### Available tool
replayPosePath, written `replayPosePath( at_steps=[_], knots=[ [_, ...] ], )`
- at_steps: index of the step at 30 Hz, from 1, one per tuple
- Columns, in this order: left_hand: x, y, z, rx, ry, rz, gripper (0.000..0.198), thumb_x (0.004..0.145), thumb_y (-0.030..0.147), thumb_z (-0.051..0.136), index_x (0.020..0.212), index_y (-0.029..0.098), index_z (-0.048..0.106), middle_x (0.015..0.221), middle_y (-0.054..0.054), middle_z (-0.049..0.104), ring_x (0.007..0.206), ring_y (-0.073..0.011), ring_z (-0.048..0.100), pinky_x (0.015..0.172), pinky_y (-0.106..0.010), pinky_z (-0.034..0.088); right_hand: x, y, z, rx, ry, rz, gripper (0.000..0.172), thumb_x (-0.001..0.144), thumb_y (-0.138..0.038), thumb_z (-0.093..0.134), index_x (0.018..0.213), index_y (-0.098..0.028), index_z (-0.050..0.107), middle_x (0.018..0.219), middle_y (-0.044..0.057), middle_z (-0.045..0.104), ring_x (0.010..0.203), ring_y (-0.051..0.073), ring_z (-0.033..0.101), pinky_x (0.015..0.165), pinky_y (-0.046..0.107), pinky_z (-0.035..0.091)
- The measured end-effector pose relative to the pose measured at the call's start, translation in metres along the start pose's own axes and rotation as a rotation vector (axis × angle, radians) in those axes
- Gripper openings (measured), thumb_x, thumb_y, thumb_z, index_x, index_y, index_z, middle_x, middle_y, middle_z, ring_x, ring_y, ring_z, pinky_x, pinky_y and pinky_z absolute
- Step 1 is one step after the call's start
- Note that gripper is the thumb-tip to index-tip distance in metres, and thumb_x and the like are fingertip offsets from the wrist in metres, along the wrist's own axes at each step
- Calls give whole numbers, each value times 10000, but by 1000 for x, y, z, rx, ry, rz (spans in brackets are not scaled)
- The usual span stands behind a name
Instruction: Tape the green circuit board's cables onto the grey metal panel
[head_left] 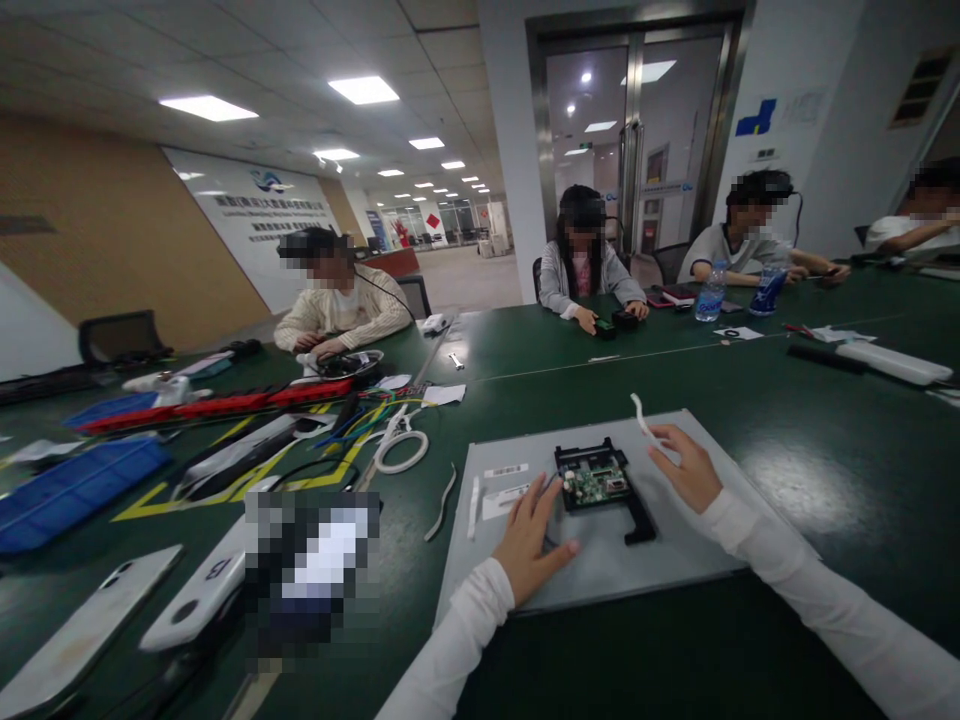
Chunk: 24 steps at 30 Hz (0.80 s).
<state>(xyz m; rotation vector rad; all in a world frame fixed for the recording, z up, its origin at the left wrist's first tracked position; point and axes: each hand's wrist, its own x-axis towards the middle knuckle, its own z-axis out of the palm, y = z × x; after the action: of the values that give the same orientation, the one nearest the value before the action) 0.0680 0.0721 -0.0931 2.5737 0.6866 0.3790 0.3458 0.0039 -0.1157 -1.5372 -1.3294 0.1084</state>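
A flat grey panel (pixel 675 560) lies on the green table in front of me. On it rests a black plastic frame (pixel 642 522) that carries a green circuit board (pixel 592 484). My left hand (pixel 531 540) is spread over the panel, its fingertips at the left edge of the frame; whether they press on it I cannot tell. Pinched in my right hand (pixel 688 468) is a thin white strip (pixel 638 412), which sticks up to the right of the board. A similar white strip (pixel 473 508) lies along the panel's left side, beside a white label (pixel 504 502).
Left of the panel are a loose pale strip (pixel 442 505), a coiled white cable (pixel 401 452), a phone (pixel 90 630), a white device (pixel 202 590) and a blue tray (pixel 82 490). Across the table sit several people, near two bottles (pixel 711 292).
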Motion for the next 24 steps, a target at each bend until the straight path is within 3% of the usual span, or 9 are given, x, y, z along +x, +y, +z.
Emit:
replayPosePath(
  at_steps=[4, 7, 13, 18, 24],
  knots=[
    [9, 2, -13, -332, 200, 18, 488, 790, 357, 481, 1242, 218, 361, 1300, -100, 356, 1178, -240, 352, 968, -414, 313, -16, -51, 19, 171, -83, -56, 268, 772, -296, 474, 1016, -188, 504, 965, 55, 559, 894, 169, 524, 771, 306, 437],
    [26, 1, -18, -672, 349, -80, 399, 760, 306, 530, 1140, 201, 465, 1171, -107, 488, 985, -210, 523, 837, -370, 431, -21, -78, 33, 227, -154, -116, 219, 778, -247, 471, 984, -187, 518, 955, 50, 552, 890, 160, 517, 762, 284, 428],
    [59, 1, -9, -1313, 649, -321, 353, 628, 284, 643, 946, 157, 560, 920, -68, 601, 735, -144, 588, 657, -269, 459, -20, -101, 57, 289, -187, -163, 179, 761, -165, 478, 930, -179, 536, 916, 42, 553, 853, 146, 506, 718, 254, 418],
    [61, 2, -2, -1380, 672, -355, 289, 555, 249, 690, 803, 152, 577, 695, 5, 582, 568, -90, 538, 540, -209, 425, -28, -97, 66, 279, -223, -148, 171, 763, -140, 465, 906, -183, 550, 850, 27, 566, 771, 136, 512, 702, 256, 414],
    [48, -7, -3, -1318, 641, -328, 206, 585, 239, 682, 735, 148, 573, 665, 20, 552, 583, -86, 520, 573, -213, 433, -35, -91, 67, 259, -265, -138, 221, 753, -127, 465, 946, -186, 555, 845, 25, 570, 760, 133, 519, 695, 250, 426]
  ],
)
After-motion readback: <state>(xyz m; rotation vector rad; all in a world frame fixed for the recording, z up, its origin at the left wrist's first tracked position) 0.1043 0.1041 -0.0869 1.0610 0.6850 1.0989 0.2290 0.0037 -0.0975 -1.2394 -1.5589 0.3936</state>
